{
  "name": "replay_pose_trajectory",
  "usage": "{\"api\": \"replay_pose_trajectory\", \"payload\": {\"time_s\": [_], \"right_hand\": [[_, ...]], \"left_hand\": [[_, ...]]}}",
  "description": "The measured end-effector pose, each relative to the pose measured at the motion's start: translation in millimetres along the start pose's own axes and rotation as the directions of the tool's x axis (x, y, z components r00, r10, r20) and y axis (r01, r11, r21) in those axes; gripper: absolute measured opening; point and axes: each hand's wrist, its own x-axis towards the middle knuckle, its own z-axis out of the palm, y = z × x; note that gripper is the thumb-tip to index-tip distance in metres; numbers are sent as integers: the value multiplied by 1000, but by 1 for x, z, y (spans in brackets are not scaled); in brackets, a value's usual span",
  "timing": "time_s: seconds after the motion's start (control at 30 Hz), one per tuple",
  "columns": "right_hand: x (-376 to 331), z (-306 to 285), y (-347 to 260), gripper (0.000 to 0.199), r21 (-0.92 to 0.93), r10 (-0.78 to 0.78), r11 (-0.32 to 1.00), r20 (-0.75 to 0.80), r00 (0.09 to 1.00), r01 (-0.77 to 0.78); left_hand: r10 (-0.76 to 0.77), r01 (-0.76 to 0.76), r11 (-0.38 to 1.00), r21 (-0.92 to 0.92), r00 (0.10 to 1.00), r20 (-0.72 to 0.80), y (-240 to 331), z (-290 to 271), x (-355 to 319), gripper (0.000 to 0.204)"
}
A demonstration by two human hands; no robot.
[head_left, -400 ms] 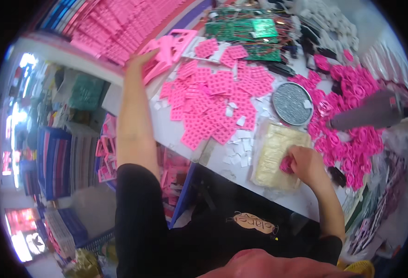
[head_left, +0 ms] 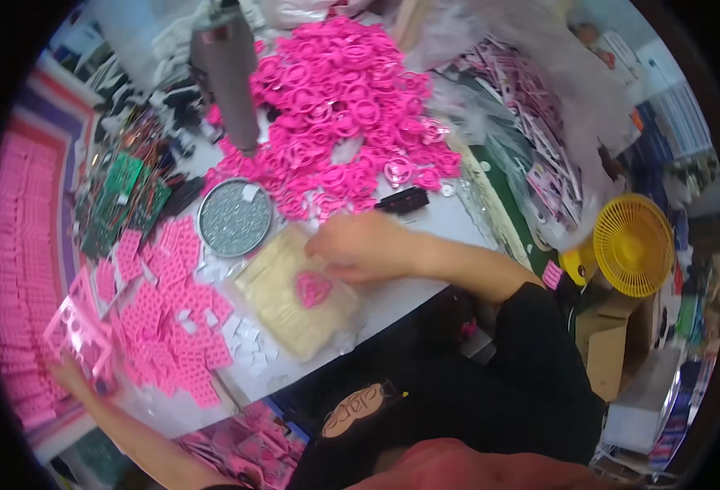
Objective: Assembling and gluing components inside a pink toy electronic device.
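Ring (head_left: 313,289) on pad (head_left: 286,320) seems mid-handling, calling for a pinch; right hand (head_left: 361,247) half-curled, left hand (head_left: 71,376) at frame (head_left: 97,333), grips unclear.

Assembly workshop: green circuit boards (head_left: 121,181), heaped pink plastic parts (head_left: 345,91).

My left fingers (head_left: 64,371) blur at the pink frame (head_left: 92,341) — grip unclear; beyond my right fingers (head_left: 322,245), the grey tool (head_left: 227,82) is cut off above.

Head-worn fisheye looks down at the worktable (head_left: 401,299), seemingly close; rim unclear.
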Motion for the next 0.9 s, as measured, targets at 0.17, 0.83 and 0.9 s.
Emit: {"api": "replay_pose_trajectory", "payload": {"time_s": [0.17,0.83,0.9], "right_hand": [[-119,-110,124,42,-30,559,711,-583,590,-703],[-96,-23,36,26,942,600,298,-310,737,154],[-64,20,-4,27,960,429,263,-205,880,95]], "left_hand": [[-86,222,396,-891,975,205,148,-183,-74,57],[450,697,-348,-627,711,541,409,-298,-367,55],[539,576,-36,-817,699,470,424,-304,-373,43]]}}
